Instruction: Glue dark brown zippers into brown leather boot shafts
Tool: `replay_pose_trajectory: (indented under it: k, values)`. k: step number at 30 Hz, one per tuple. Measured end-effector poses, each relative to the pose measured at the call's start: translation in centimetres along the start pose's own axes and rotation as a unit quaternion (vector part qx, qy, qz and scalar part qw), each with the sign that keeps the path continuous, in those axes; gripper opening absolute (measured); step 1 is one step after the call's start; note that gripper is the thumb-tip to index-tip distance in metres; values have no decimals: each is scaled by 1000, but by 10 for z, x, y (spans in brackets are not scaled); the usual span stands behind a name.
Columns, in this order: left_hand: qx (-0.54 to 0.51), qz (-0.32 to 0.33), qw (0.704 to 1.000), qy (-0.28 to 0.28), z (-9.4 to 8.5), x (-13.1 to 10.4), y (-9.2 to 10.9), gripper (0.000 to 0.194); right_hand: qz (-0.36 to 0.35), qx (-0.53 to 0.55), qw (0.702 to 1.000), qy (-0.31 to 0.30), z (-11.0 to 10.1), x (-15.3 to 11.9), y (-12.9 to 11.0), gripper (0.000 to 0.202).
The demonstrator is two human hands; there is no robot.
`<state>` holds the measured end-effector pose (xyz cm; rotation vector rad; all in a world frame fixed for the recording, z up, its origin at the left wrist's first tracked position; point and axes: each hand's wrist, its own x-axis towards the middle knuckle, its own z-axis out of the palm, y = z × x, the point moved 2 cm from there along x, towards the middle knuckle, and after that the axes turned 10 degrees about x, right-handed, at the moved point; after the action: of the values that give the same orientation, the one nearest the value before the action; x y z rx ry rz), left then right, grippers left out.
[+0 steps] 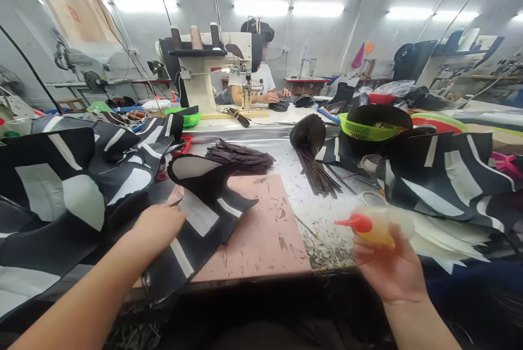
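My left hand (161, 226) is closed on the edge of a black leather piece (212, 189) that has pale strips stuck to it. That piece lies partly over a pink board (265, 230) at the front of the table. On the right, my right hand (392, 268) is wrapped round a clear squeeze bottle (384, 227) with yellowish liquid inside. The bottle's red nozzle points left, apart from the leather. Bundles of thin dark strips (241, 155) lie just behind the pink board.
More black pieces with pale patches pile up at left (49, 197) and right (441, 176). White sheets (449, 238) lie near my right hand. Behind stand a sewing machine (204, 78) and a green basket (368, 129). A person (257, 86) handles dark pieces across the table.
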<state>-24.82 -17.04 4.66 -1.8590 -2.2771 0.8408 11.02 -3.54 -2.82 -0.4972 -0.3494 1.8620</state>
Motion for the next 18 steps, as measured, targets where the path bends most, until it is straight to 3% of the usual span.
replay_pose_trajectory:
  k: [2, 4, 7, 10, 12, 15, 16, 18]
  values:
    - [-29, 6, 1000, 12, -14, 13, 25, 30, 19, 22, 999, 28, 2, 3, 11, 38]
    - [-47, 13, 998, 46, -21, 29, 54, 36, 38, 29, 998, 47, 5, 6, 22, 38]
    - [-92, 47, 993, 52, -15, 41, 82, 48, 42, 20, 998, 52, 5, 11, 29, 38]
    - [-141, 181, 972, 50, -7, 34, 89, 40, 30, -2, 999, 44, -1, 16, 27, 38]
    - [-154, 230, 960, 51, -6, 28, 88, 38, 25, -13, 999, 36, -4, 20, 28, 38]
    - [-69, 186, 977, 76, -8, 34, 85, 26, 41, -18, 998, 34, -2, 26, 37, 38]
    - [-30, 169, 980, 103, -8, 39, 85, 33, 50, -19, 998, 34, 0, 29, 42, 39]
    - [28, 144, 976, 159, -6, 51, 83, 67, 63, -26, 997, 35, 7, 35, 52, 40]
